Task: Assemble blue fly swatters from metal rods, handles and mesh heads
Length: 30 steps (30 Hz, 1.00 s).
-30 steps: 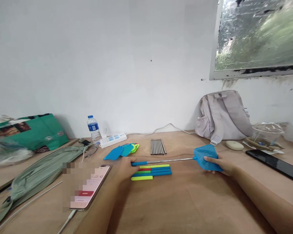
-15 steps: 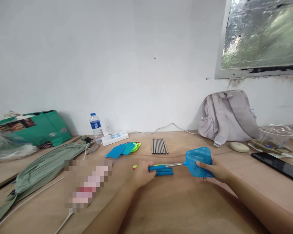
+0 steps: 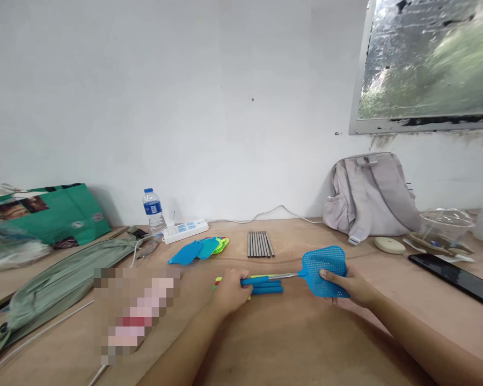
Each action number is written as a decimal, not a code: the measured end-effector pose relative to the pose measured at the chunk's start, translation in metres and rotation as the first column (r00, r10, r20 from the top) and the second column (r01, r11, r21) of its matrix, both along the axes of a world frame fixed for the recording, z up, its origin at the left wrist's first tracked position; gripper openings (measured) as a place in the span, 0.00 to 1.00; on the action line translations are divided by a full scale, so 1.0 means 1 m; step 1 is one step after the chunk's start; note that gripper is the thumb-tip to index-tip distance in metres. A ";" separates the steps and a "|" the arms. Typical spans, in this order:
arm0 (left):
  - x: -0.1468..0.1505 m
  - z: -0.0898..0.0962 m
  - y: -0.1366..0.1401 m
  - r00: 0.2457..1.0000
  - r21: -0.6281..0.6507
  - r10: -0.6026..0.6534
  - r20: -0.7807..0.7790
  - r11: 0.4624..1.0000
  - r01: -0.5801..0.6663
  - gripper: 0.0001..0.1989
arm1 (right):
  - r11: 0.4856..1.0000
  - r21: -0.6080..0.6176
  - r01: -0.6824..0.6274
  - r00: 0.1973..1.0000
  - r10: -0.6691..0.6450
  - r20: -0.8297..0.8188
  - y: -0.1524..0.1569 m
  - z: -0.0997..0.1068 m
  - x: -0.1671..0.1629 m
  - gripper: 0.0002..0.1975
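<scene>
A blue fly swatter [image 3: 324,271] stretches between my two hands, its mesh head on the right, a thin metal rod in the middle and a blue handle on the left. My left hand [image 3: 231,292] is closed round the handle's end. With the thumb on top and fingers beneath, my right hand [image 3: 356,284] grips the mesh head. Under the held handle, more blue handles [image 3: 268,289] lie on the table, with yellow-green and red pieces partly hidden by my left hand. Behind them are a row of metal rods [image 3: 260,244] and a pile of blue and yellow-green swatter heads [image 3: 199,250].
A white power strip [image 3: 185,231] and a water bottle [image 3: 153,210] stand back left, near a green bag [image 3: 70,212]. On the right are a grey backpack [image 3: 372,193], a white oval object [image 3: 389,245], a plastic cup [image 3: 446,225] and a black phone [image 3: 459,279]. A blurred patch covers something at left.
The camera view has shifted slightly, so everything sits a little lower and further left. Both hands keep the same hold on the fly swatter.
</scene>
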<state>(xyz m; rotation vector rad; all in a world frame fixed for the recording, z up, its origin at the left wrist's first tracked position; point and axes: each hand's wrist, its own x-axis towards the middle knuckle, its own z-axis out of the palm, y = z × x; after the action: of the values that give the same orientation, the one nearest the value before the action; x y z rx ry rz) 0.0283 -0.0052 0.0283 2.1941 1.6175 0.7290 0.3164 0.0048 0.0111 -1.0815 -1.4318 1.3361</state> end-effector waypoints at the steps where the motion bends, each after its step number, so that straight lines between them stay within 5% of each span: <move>1: 0.000 0.000 -0.001 1.000 -0.004 -0.004 -0.001 1.000 0.004 0.08 | 1.000 -0.002 0.004 1.000 -0.004 0.001 0.000 -0.001 0.000 0.19; 9: -0.008 -0.001 0.006 0.998 -0.020 0.003 0.057 1.000 -0.002 0.10 | 1.000 -0.007 0.006 1.000 -0.006 0.017 0.002 0.004 -0.005 0.18; 14: -0.021 0.000 0.014 0.964 -0.035 0.084 0.253 0.996 -0.078 0.09 | 0.991 -0.083 -0.103 0.950 0.074 -0.302 0.009 0.005 -0.006 0.30; 19: -0.019 0.001 0.017 0.868 -0.020 0.167 0.467 0.984 -0.179 0.09 | 0.994 -0.098 0.044 0.933 -0.076 -0.352 0.010 -0.014 -0.033 0.17; 24: 0.006 -0.003 0.010 0.785 -0.108 0.163 0.598 0.986 -0.124 0.06 | 0.993 0.112 0.035 0.970 -0.007 -0.241 0.005 -0.025 -0.087 0.19; 30: 0.024 -0.007 -0.012 0.889 -0.050 -0.089 0.449 0.991 0.124 0.05 | 0.953 0.304 -0.009 0.979 0.070 -0.191 0.000 -0.021 -0.116 0.21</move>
<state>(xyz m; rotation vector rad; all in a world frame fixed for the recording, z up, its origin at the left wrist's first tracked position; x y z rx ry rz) 0.0523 -0.0170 0.0215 1.8643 1.2594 1.0289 0.2007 0.0051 -0.0098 -0.7010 -1.4547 1.1697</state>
